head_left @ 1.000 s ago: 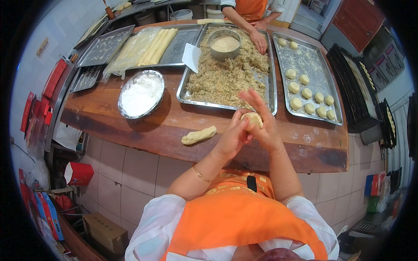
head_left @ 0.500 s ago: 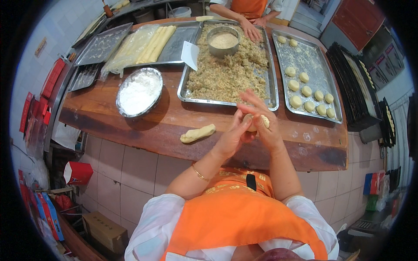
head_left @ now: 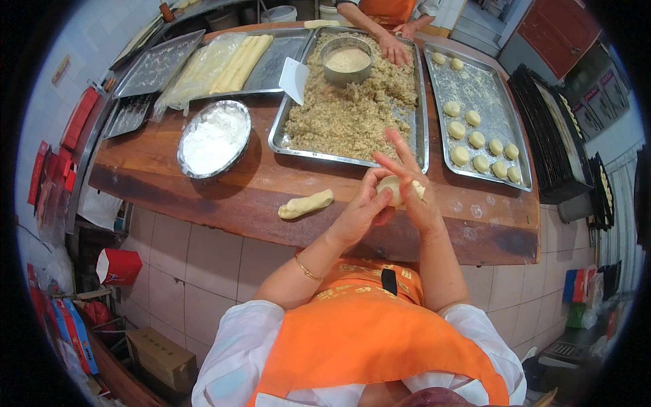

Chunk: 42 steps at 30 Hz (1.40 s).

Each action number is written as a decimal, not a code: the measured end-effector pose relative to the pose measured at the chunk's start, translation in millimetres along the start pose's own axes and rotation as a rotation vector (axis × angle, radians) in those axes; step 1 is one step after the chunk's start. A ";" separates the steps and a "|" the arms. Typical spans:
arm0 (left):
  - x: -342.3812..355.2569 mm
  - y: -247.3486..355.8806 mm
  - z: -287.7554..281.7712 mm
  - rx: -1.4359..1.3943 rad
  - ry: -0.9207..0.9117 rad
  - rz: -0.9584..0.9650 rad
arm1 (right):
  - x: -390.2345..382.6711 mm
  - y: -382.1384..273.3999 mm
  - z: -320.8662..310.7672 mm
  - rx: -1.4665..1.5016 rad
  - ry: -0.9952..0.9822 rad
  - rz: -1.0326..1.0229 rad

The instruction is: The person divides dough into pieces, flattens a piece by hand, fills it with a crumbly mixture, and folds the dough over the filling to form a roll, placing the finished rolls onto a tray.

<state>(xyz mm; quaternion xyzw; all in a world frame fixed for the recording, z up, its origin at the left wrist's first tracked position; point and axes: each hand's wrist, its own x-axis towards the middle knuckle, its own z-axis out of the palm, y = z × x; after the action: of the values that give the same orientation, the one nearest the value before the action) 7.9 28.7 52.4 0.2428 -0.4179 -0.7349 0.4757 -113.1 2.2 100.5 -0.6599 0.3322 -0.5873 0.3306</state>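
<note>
Above the front of the wooden table (head_left: pixel 156 183), my left hand (head_left: pixel 369 203) grips a pale round piece of dough (head_left: pixel 390 186). My right hand (head_left: pixel 417 200) cups the same piece, its upper fingers stretched up. A short dough strip (head_left: pixel 305 203) lies left of my hands. Behind them is a large tray of crumbly mixture (head_left: pixel 339 129), with a metal ring (head_left: pixel 349 79) full of pale grains on it. A white scraper (head_left: pixel 292 79) rests at its left edge. A bowl of white flour (head_left: pixel 212 139) sits to the left, and a tray (head_left: pixel 491 91) with several dough rounds to the right.
A tray of long dough strips (head_left: pixel 241 64) under plastic and more metal trays (head_left: pixel 159 61) stand at the back left. A co-worker's hand (head_left: pixel 395 49) is in the mixture at the back. A black tray stack (head_left: pixel 546 136) stands right, a cardboard box (head_left: pixel 159 359) on the floor.
My fingers have shifted around the dough piece, which stays between my hands. The co-worker's hand has moved a little up and left in the mixture.
</note>
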 end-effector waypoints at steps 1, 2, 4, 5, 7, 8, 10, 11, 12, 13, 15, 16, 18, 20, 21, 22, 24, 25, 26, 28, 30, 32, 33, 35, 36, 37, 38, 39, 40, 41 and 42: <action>-0.5 -3.1 -4.6 0.004 -0.028 -0.007 | -1.0 -2.1 2.6 -0.014 -0.005 -0.015; -0.6 -5.3 -8.9 0.008 -0.056 -0.013 | -1.5 -4.2 5.1 -0.029 -0.009 -0.031; 2.3 -11.2 -5.3 0.027 0.002 0.051 | 0.3 2.2 -14.1 -0.086 -0.243 -0.043; 3.5 -11.8 -3.8 0.047 0.015 0.077 | 0.7 7.2 -22.5 -0.061 -0.319 0.011; 2.4 -8.7 2.1 0.112 0.022 0.116 | 0.9 16.9 -34.8 -0.018 -0.430 0.102; 1.6 -6.1 7.0 0.143 0.047 0.141 | 1.7 20.0 -39.1 -0.003 -0.465 0.138; -1.7 -4.4 21.0 0.162 0.117 0.161 | 0.4 19.8 -37.6 0.009 -0.380 0.130; -2.8 -3.2 22.1 0.149 0.129 0.147 | 1.0 16.0 -30.6 0.013 -0.307 0.110; -4.2 1.5 14.8 0.098 0.084 0.089 | -3.3 11.1 -10.9 0.017 -0.166 0.051; -5.6 5.6 9.6 0.052 0.039 0.036 | -3.3 6.0 -5.4 0.028 -0.111 0.025; -5.1 -1.3 -4.4 -0.006 -0.047 0.002 | -2.9 -1.3 -0.6 0.051 -0.087 0.014; -3.0 -5.0 -8.5 0.002 -0.076 0.002 | -1.2 -0.7 -5.3 0.053 -0.171 0.032; 2.4 -11.3 -14.1 0.064 -0.111 0.023 | 5.0 9.4 -25.7 0.053 -0.395 0.071; 6.9 -6.3 4.0 0.143 0.001 0.107 | 6.5 21.3 -42.5 0.049 -0.514 0.122; 4.3 -4.0 23.7 0.169 0.127 0.177 | 5.6 25.0 -46.1 0.051 -0.503 0.152; 1.4 -1.0 26.8 0.171 0.161 0.172 | 3.9 22.8 -41.4 0.076 -0.435 0.152; -5.5 5.2 18.9 0.141 0.128 0.085 | -1.7 9.1 -19.0 0.136 -0.236 0.122; -7.6 6.9 10.5 0.110 0.061 0.005 | -2.8 5.2 -11.3 0.152 -0.178 0.106; -6.3 4.1 4.0 0.080 0.025 0.016 | -3.6 1.4 -3.7 0.168 -0.119 0.088; -1.3 -4.3 -7.8 0.064 -0.047 0.064 | -1.5 3.7 -3.9 0.155 -0.190 0.078; 2.7 -10.9 -13.7 0.134 -0.118 0.166 | 2.4 14.0 -18.9 0.126 -0.353 0.070; 11.4 -14.8 3.1 0.226 0.033 0.419 | 4.4 24.6 -33.3 0.104 -0.456 0.087; 21.8 -22.8 29.3 0.260 0.227 0.608 | 4.5 27.7 -36.3 0.103 -0.458 0.107; 19.6 -17.5 36.9 0.206 0.279 0.522 | 1.0 24.8 -28.7 0.139 -0.307 0.114; 4.9 -3.9 17.8 0.119 0.142 0.255 | -4.8 20.6 -11.5 0.176 -0.164 0.098; -5.2 5.2 5.6 0.030 0.008 -0.007 | -5.3 14.9 -6.2 0.190 -0.124 0.089; -4.0 -6.2 -10.0 0.018 -0.063 0.010 | -5.5 9.2 0.5 0.206 -0.091 0.081; 1.0 -30.3 -35.4 0.003 -0.131 0.030 | -3.8 4.3 2.3 0.200 -0.161 0.084; 3.9 -35.0 -37.2 0.066 -0.138 0.084 | -3.5 3.8 0.5 0.188 -0.215 0.088; 6.1 -26.7 -30.8 0.129 -0.142 0.140 | -2.7 11.8 -8.5 0.189 -0.280 0.094; 6.4 -23.4 -15.0 0.267 -0.070 0.240 | -2.0 26.9 -23.1 0.190 -0.345 0.101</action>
<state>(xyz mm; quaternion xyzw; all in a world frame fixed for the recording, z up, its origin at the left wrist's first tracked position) 4.9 21.9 24.8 0.2266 -0.5541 -0.6186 0.5088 -137.6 -12.3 79.3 -0.6991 0.2462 -0.4769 0.4724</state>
